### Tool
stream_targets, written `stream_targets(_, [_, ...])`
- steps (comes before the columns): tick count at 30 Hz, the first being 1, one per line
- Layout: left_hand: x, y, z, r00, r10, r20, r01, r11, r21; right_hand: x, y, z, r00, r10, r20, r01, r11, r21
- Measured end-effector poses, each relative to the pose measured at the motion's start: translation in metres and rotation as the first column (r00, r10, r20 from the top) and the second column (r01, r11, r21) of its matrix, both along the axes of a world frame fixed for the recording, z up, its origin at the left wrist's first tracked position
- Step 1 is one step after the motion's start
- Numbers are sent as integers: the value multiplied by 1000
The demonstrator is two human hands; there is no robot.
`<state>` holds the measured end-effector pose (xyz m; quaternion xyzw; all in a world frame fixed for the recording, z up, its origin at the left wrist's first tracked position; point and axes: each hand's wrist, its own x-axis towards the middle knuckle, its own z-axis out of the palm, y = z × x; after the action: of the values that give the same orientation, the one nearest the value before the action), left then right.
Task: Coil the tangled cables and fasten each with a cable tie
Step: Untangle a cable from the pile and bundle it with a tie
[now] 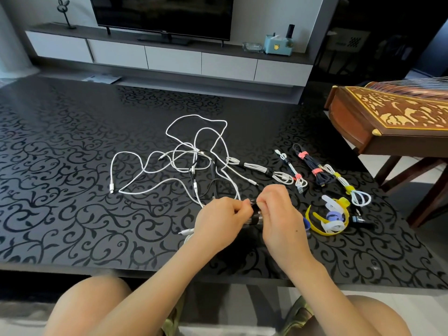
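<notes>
Tangled cables (194, 161), mostly white with a few black ones, sprawl in loose loops on the middle of the table (72, 166), just beyond the hands. The left hand (218, 221) curls its fingers round a coiled white cable (188, 231), whose plug sticks out on its left side. The right hand (278, 214) pinches a black cable tie (255, 214) wrapped round that coil between the two hands, near the table's front edge. To the right lie four finished coils side by side: a long white bundle (261, 170) bound in black, a small white coil (292, 169), a dark coil (312, 166) with pink ties, and a white coil (344, 183) with yellow ties. Nearer, just right of the right hand, sits a heap of spare ties (332, 217) in yellow, white and purple. The table is glossy black with a scroll pattern. Beyond it a low white cabinet (169, 57) runs along the wall and carries a dark television (162, 13), a pale blue box (278, 44) and a rabbit-eared ornament (64, 12). At the far right stands a carved wooden zither (392, 112).
</notes>
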<state>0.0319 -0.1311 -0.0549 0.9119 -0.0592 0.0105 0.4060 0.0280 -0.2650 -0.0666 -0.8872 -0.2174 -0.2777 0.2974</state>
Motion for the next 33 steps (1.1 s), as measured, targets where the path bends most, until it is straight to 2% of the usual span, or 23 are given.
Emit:
stream_targets(4, [-2, -2, -2, 985, 91, 150, -113, 983, 147, 0, 4, 8, 954, -148, 262, 195, 967, -165])
stream_targets(6, [-1, -3, -7, 959, 89, 270, -158, 955, 249, -2, 7, 7, 950, -184, 252, 223, 965, -135])
stream_targets(8, [1, -2, -10, 928, 98, 360, -212, 932, 293, -8, 12, 5, 975, -207, 81, 207, 978, 6])
stream_targets(9, [3, -3, -12, 915, 88, 395, -230, 915, 331, -11, 15, 5, 978, -195, -67, 202, 972, 121])
stream_targets(11, [5, -4, -14, 879, 64, 472, -272, 881, 387, -17, 18, 12, 930, -86, -359, 219, 912, 348])
stream_targets(12, [6, -5, -15, 863, 48, 504, -283, 872, 400, -19, 19, 17, 895, -16, -445, 238, 862, 448])
stream_targets(15, [5, -5, -14, 831, 14, 556, -269, 886, 379, -19, 14, 31, 811, 162, -562, 300, 710, 638])
stream_targets(20, [5, -7, -20, 789, -81, 609, -157, 931, 328, -13, 5, 39, 725, 283, -628, 383, 592, 709])
stream_targets(23, [5, -9, -17, 825, -34, 564, -143, 953, 266, -10, 0, 44, 671, 407, -619, 412, 490, 769])
stream_targets(28, [6, -13, -13, 912, 148, 382, -181, 982, 52, -13, 4, 44, 724, 475, -501, 348, 375, 859])
stream_targets(30, [8, -12, -10, 957, 143, 253, -136, 990, -45, -13, 5, 44, 739, 494, -458, 328, 329, 885])
stream_targets(33, [8, -12, -6, 968, 94, 232, -50, 981, -186, -12, 5, 44, 762, 477, -439, 313, 322, 893])
